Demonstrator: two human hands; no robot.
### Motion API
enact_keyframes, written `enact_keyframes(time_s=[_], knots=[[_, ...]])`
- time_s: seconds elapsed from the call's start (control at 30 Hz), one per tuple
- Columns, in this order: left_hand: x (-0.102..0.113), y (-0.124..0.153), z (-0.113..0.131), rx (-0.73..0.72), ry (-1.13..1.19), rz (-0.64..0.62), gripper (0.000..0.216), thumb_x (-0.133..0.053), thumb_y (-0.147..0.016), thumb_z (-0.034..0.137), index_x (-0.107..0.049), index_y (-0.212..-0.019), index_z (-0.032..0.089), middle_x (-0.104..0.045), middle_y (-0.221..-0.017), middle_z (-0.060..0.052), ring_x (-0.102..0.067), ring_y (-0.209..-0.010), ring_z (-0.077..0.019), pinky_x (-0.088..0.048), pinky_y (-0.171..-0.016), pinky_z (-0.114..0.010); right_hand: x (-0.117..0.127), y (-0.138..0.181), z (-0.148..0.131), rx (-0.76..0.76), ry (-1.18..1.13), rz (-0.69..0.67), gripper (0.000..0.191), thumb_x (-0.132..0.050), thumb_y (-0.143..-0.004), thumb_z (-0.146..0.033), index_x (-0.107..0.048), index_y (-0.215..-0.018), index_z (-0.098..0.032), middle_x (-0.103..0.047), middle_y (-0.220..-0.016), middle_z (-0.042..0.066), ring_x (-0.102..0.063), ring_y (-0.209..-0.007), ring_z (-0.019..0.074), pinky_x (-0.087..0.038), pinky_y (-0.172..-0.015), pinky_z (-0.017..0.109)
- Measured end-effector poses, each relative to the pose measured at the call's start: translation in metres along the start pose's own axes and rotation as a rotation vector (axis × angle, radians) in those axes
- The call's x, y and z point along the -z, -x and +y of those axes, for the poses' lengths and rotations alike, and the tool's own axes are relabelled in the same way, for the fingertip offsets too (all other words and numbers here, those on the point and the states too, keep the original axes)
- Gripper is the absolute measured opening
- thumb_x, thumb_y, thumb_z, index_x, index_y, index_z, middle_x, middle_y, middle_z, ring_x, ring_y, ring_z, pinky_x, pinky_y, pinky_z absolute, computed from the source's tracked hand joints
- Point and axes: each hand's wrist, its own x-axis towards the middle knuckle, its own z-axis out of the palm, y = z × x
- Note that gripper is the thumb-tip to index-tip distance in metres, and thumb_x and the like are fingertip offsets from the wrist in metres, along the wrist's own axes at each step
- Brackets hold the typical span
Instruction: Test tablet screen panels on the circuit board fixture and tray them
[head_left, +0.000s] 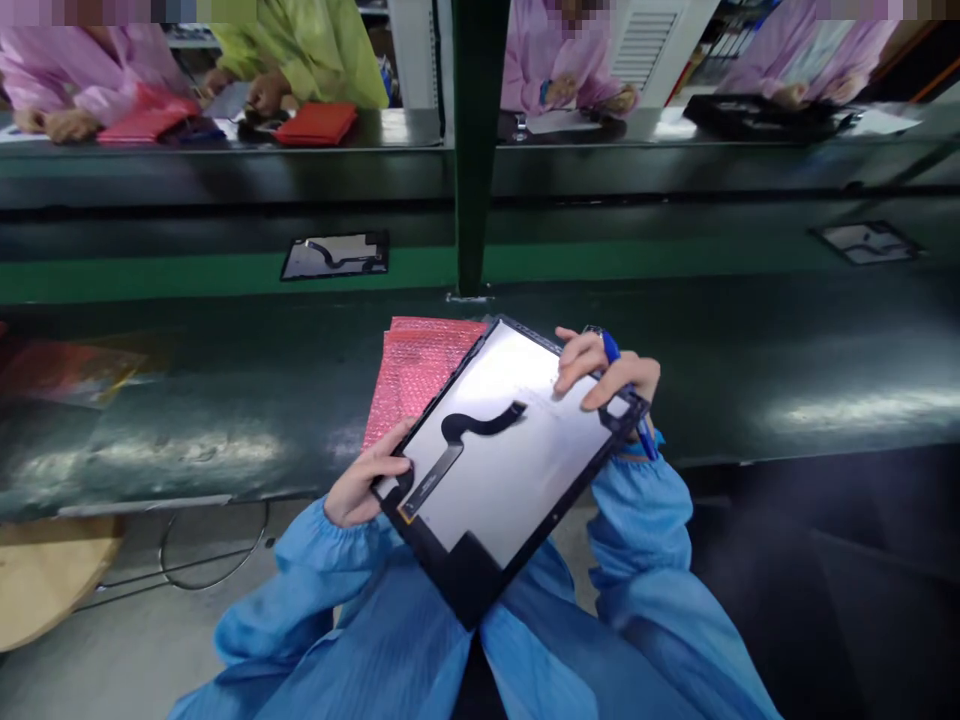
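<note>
Head view: both hands held a tablet display panel [517,470] tilted up over the dark green workbench [825,400] at lower centre, its silver back and black flex cable [480,425] turned toward the wearer, seemingly for a close look. The left hand [367,475] gripped the lower-left edge, fingers wrapped over it. The right hand [607,372] spread across the upper-right corner, pinching a blue pen [643,430] against the panel's edge. A pink bubble-wrap pouch [420,375] lay beneath.

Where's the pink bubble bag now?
The pink bubble bag lies on the bench in the head view, partly under the display panel, just beyond the left hand.
</note>
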Motion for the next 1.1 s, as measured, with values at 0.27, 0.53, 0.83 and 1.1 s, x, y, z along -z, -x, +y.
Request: enact_keyframes(time_s=[0.27,0.53,0.83,1.1], knots=[[-0.014,-0.018,-0.011,-0.342,-0.303,0.112,0.061,-0.080,-0.077,0.036,-0.061,-0.132,0.020,-0.063,-0.138,-0.012,-0.057,-0.129,-0.0262,-0.045,-0.109,-0.038,-0.027,-0.032,0.002,0.056,-0.045,0.089,0.067,-0.061,-0.058,-0.094,-0.050,-0.047,-0.029,-0.050,-0.049,-0.001,-0.064,-0.074,0.0219,-0.050,-0.103,0.062],[-0.012,-0.018,-0.002,-0.158,-0.062,0.051,0.058,-0.082,-0.067,0.047,-0.070,-0.115,0.018,-0.076,-0.102,-0.009,-0.073,-0.093,-0.0298,-0.060,-0.083,-0.039,-0.033,-0.043,-0.001,0.047,-0.047,0.063,0.059,-0.068,-0.066,-0.081,-0.057,-0.056,-0.024,-0.077,-0.081,0.002,-0.073,-0.097,0.0224,-0.055,-0.100,0.051],[0.028,-0.034,-0.016,-0.274,-0.234,0.428,0.054,-0.073,-0.079,0.042,-0.064,-0.126,0.018,-0.074,-0.112,-0.008,-0.070,-0.102,-0.0247,-0.058,-0.084,-0.032,-0.003,0.043,0.024,-0.302,0.386,-0.205,0.017,-0.068,-0.087,-0.035,-0.075,-0.093,-0.020,-0.074,-0.084,0.001,-0.068,-0.074,0.0146,-0.054,-0.074,0.028],[0.036,-0.043,-0.023,-0.353,-0.886,0.492,0.067,-0.067,-0.086,0.039,-0.050,-0.146,0.017,-0.059,-0.136,-0.017,-0.057,-0.124,-0.0355,-0.044,-0.107,-0.051,-0.020,0.092,0.044,-0.354,0.480,-0.152,0.023,-0.055,-0.096,-0.034,-0.074,-0.102,-0.024,-0.076,-0.094,0.002,-0.068,-0.080,0.0164,-0.050,-0.079,0.028]])
